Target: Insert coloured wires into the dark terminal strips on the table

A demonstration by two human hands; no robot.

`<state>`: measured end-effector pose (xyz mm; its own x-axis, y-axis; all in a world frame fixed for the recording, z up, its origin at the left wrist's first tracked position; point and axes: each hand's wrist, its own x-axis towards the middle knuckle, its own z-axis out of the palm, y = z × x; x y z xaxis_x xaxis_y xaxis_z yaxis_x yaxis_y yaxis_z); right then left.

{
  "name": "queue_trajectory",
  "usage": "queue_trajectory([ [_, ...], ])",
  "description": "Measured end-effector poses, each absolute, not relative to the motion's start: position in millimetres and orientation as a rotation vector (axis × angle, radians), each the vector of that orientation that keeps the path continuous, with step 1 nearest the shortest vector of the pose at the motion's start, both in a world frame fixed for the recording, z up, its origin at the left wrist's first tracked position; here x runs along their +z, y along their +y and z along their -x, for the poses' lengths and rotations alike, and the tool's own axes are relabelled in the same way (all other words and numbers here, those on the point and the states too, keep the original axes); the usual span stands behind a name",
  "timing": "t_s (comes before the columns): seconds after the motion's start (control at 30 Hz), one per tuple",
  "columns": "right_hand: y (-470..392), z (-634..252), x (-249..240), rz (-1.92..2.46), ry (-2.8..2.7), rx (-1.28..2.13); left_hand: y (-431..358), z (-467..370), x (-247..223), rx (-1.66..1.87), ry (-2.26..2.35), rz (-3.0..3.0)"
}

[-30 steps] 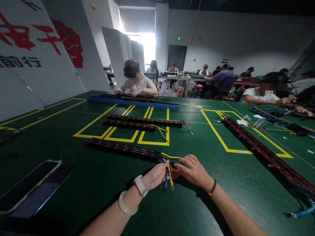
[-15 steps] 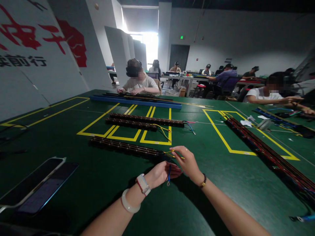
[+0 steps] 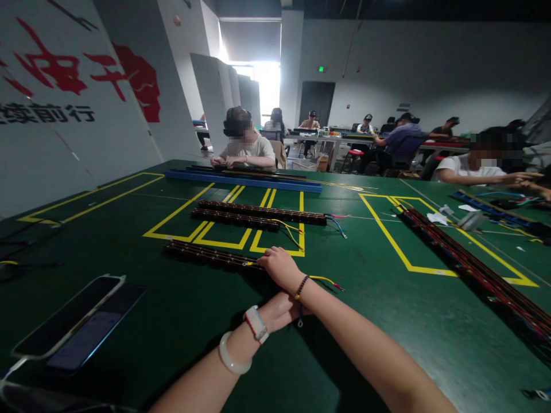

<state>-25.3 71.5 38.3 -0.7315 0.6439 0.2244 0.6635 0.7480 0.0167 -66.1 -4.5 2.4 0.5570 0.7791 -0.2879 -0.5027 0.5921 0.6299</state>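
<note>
- Right hand, frame centre: crosses over the left wrist, fingers curled down on the end of the near strip; grip on the yellow wire cannot be told.
- Yellow wire trails right from under the right wrist, lying on the table.
- Left hand, just below: mostly hidden under the right forearm; closed or spread cannot be told. Blue wire hangs beside it.
- Two more strips lie above, inside yellow tape.
- Phones at lower left.
</note>
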Motion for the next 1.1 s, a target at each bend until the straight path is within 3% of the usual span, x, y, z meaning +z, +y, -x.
queue_trajectory([
  [0.23, 56, 8, 44, 1.02, -2.586, -0.13, 1, 63, -7, 0.789, 0.635, -0.521],
  [0.4, 48, -51, 44, 1.086, -2.32, -0.027, 0, 63, -5, 0.694, 0.586, -0.612],
  [0.6, 37, -131, 5, 1.254, -2.291, -0.009, -1, 67, -2, 0.681, 0.66, -0.572],
  [0.77, 26, -149, -22, 1.344, -2.302, 0.096, -1, 64, -5, 0.678, 0.704, -0.624],
  [1.1, 28, -147, -22, 1.387, -2.257, 0.116, -1, 84, 25, 0.408, 1.294, -1.681],
])
